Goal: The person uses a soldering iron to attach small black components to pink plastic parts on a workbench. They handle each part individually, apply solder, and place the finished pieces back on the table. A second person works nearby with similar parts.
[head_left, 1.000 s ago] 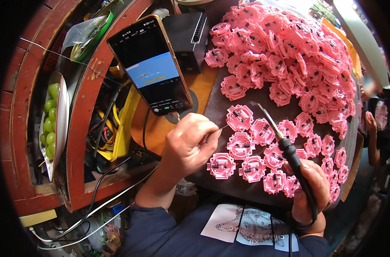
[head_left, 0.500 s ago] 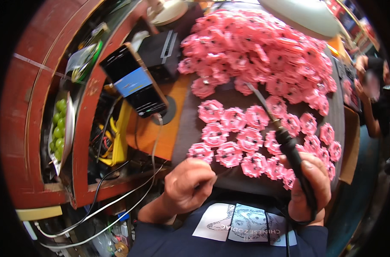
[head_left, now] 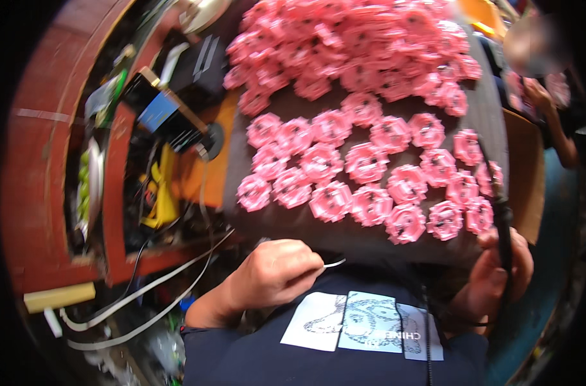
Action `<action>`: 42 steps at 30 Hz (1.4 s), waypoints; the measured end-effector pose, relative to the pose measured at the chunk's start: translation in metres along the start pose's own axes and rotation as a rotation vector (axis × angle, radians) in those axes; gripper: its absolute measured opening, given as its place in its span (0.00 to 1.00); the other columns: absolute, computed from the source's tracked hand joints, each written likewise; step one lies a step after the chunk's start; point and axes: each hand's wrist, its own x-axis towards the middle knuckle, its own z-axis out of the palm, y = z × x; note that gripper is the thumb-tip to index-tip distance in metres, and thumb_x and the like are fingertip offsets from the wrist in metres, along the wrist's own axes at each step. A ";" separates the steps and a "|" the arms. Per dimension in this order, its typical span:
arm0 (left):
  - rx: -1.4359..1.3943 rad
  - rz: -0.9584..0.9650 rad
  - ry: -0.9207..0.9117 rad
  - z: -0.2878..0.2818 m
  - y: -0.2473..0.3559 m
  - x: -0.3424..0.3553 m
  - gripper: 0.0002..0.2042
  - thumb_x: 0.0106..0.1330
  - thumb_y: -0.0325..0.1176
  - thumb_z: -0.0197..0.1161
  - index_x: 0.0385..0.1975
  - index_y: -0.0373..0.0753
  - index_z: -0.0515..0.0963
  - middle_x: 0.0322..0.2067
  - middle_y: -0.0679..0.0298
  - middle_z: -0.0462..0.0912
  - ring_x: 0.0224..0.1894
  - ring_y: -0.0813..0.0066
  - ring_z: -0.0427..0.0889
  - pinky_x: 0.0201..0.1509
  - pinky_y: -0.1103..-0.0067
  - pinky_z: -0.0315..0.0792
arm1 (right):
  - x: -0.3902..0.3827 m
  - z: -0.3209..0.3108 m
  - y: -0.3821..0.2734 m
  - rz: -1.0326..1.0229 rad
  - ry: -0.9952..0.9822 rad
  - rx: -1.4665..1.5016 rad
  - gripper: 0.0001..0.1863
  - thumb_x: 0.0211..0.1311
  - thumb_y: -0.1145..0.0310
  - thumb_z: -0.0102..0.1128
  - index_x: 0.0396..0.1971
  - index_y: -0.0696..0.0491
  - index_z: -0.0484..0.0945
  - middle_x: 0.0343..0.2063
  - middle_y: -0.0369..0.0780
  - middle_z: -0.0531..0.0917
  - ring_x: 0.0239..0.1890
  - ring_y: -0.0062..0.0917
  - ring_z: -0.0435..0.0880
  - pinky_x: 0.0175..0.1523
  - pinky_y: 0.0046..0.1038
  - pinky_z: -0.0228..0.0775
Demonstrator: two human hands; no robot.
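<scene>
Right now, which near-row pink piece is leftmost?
The near-left corner piece, beside the left edge of the dark surface; the row's others lie rightward.

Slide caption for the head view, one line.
Right hand holds a soldering iron, left hand a thin wire, with pink parts spread out ahead.

one soldering iron (head_left: 502,215), one phone (head_left: 161,111), dozens of pink plastic pieces (head_left: 321,162).
</scene>
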 end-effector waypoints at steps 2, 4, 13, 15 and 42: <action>0.037 -0.179 0.060 0.005 -0.003 -0.029 0.06 0.60 0.20 0.71 0.34 0.35 0.81 0.27 0.58 0.81 0.28 0.58 0.82 0.33 0.69 0.75 | -0.011 -0.014 0.011 0.020 0.035 0.009 0.32 0.77 0.48 0.58 0.64 0.61 0.72 0.39 0.54 0.84 0.38 0.37 0.82 0.49 0.39 0.75; 0.096 -0.344 0.162 0.012 -0.009 -0.062 0.06 0.60 0.21 0.71 0.34 0.35 0.82 0.27 0.58 0.80 0.28 0.60 0.82 0.34 0.70 0.75 | -0.017 -0.027 0.021 0.057 0.032 0.063 0.34 0.78 0.48 0.56 0.66 0.63 0.70 0.41 0.56 0.84 0.40 0.37 0.82 0.49 0.38 0.74; 0.051 -0.541 0.668 0.066 -0.109 -0.153 0.04 0.62 0.24 0.73 0.33 0.34 0.84 0.28 0.59 0.84 0.31 0.64 0.85 0.42 0.72 0.78 | -0.049 -0.039 0.003 0.098 0.013 0.059 0.31 0.79 0.54 0.50 0.67 0.67 0.69 0.47 0.57 0.80 0.47 0.40 0.81 0.54 0.37 0.74; 0.019 -0.683 0.812 0.073 -0.117 -0.149 0.04 0.63 0.25 0.73 0.33 0.34 0.84 0.27 0.59 0.84 0.30 0.68 0.84 0.42 0.73 0.78 | -0.062 -0.036 -0.008 0.136 0.051 0.067 0.30 0.79 0.56 0.50 0.66 0.68 0.69 0.48 0.57 0.80 0.47 0.39 0.81 0.55 0.37 0.74; -0.975 -0.861 0.907 0.077 -0.175 -0.142 0.02 0.75 0.31 0.64 0.40 0.48 0.78 0.29 0.74 0.77 0.21 0.85 0.70 0.19 0.84 0.61 | -0.130 -0.064 -0.111 0.218 0.289 -0.019 0.25 0.71 0.57 0.65 0.60 0.58 0.77 0.42 0.47 0.84 0.42 0.31 0.83 0.45 0.31 0.78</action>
